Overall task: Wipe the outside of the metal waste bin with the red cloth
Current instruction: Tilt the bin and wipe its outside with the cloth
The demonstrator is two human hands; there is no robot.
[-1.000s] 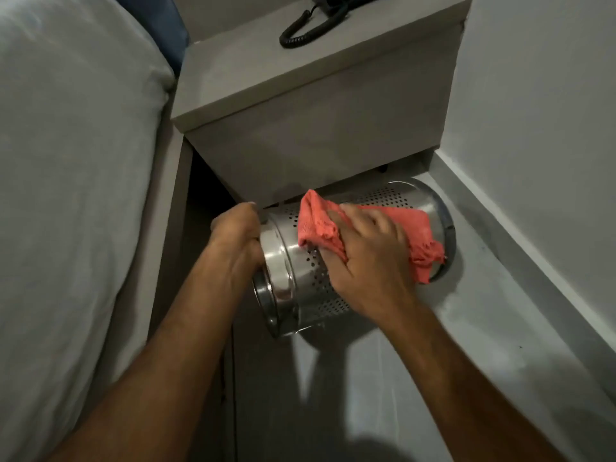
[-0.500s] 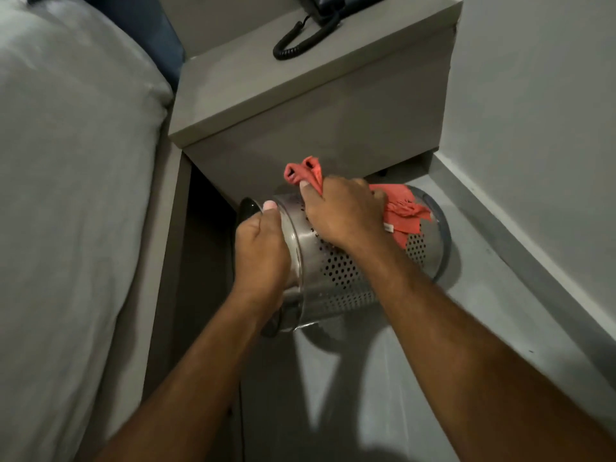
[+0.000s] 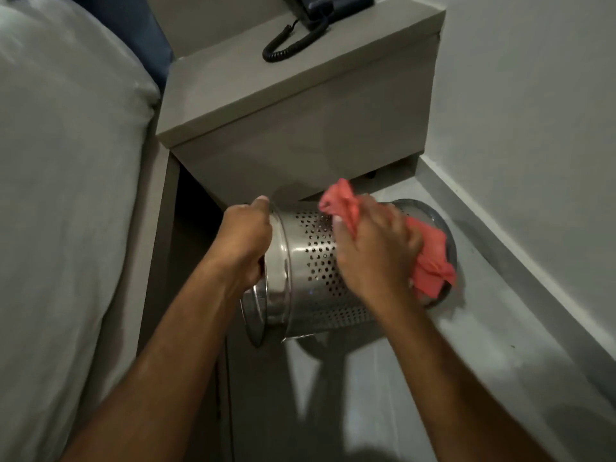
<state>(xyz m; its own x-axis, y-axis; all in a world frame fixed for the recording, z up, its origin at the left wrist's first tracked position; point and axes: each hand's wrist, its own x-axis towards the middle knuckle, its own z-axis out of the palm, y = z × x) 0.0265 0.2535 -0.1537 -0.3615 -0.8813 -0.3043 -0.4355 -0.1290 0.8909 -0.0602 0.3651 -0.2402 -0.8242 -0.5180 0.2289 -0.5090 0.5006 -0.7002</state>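
The metal waste bin (image 3: 313, 281) is a shiny perforated cylinder tipped on its side over the floor, its rim toward me at the left. My left hand (image 3: 245, 241) grips that rim at the top. My right hand (image 3: 375, 250) presses the crumpled red cloth (image 3: 430, 261) against the bin's upper side, near its far end. One corner of the cloth sticks up above my fingers, and the rest hangs down over the bin's far end.
A grey bedside cabinet (image 3: 300, 128) stands right behind the bin, with a black telephone (image 3: 320, 8) and its coiled cord on top. A bed with white linen (image 3: 60, 195) fills the left. A wall with a skirting board (image 3: 533, 261) runs along the right.
My right hand has dragged the cloth over the top of the bin and down toward me and to the right. My left hand has shifted its hold on the rim as the bin turned.
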